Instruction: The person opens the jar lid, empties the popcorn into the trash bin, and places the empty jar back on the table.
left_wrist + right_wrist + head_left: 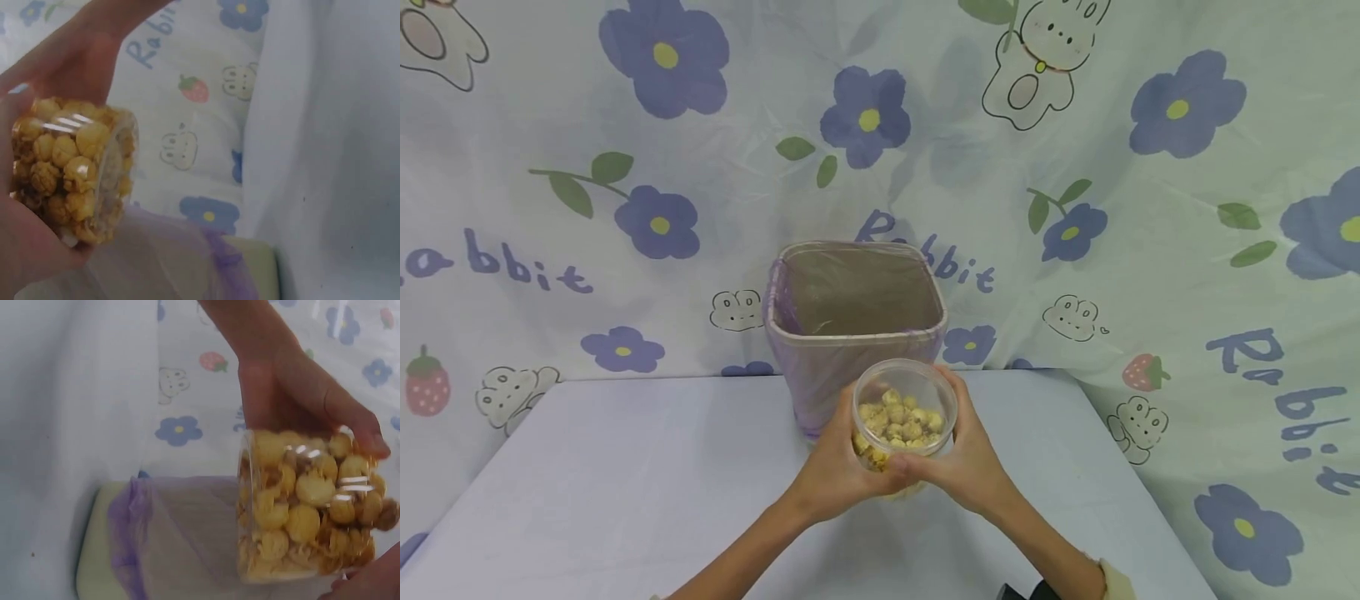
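A clear plastic jar of popcorn (pixel 901 417) is held between both hands in front of the bin in the head view. Round, yellow-brown pieces show through its wall in the left wrist view (pixel 65 162) and the right wrist view. My left hand (pixel 842 467) grips the jar's left side, its thumb across the near side. From the right, my right hand (pixel 966 458) grips it the same way, and the two thumbs meet at the front. Whether a lid covers the jar I cannot tell.
Behind the jar stands a square bin (pixel 861 358) lined with a thin purple bag, its mouth facing up. It is on a white table (pixel 685 483). A printed cloth (pixel 760 208) hangs behind and to the right. A dark object (pixel 1030 592) shows at the bottom edge.
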`<move>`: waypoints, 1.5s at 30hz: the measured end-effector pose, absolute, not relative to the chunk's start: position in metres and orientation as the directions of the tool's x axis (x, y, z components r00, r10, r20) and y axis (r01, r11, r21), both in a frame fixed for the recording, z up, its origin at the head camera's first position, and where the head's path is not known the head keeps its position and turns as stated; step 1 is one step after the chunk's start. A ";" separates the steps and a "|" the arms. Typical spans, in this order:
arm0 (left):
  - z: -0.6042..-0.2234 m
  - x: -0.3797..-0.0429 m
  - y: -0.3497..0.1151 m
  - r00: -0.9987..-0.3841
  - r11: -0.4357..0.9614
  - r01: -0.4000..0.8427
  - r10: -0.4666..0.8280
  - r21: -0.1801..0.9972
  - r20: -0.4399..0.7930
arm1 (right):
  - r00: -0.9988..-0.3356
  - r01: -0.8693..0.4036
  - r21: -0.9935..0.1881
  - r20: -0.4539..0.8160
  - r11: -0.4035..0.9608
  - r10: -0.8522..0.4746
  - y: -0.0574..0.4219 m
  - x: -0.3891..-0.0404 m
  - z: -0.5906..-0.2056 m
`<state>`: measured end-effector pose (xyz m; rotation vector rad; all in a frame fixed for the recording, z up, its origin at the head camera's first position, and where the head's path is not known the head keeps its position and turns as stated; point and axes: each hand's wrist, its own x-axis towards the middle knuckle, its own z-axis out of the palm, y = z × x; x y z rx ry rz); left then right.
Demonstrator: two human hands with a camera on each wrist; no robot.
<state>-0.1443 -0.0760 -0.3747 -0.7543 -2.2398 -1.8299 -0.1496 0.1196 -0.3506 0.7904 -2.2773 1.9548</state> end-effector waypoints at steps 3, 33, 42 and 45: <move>-0.373 -0.144 -0.081 -0.859 0.120 0.443 0.340 0.888 0.382 | -0.806 -0.430 -0.903 0.378 0.012 -0.455 0.126 -0.155 -0.350; -0.374 -0.143 -0.094 -0.786 0.033 0.401 0.525 0.916 0.325 | -0.627 -0.372 -0.908 0.398 -0.191 -0.670 0.142 -0.165 -0.355; -0.375 -0.143 -0.091 -0.805 0.030 0.397 0.491 0.917 0.332 | -0.727 -0.439 -0.887 0.444 -0.143 -0.524 0.135 -0.157 -0.363; -0.375 -0.143 -0.090 -0.804 0.034 0.415 0.482 0.909 0.349 | -0.730 -0.426 -0.895 0.425 -0.128 -0.536 0.134 -0.156 -0.361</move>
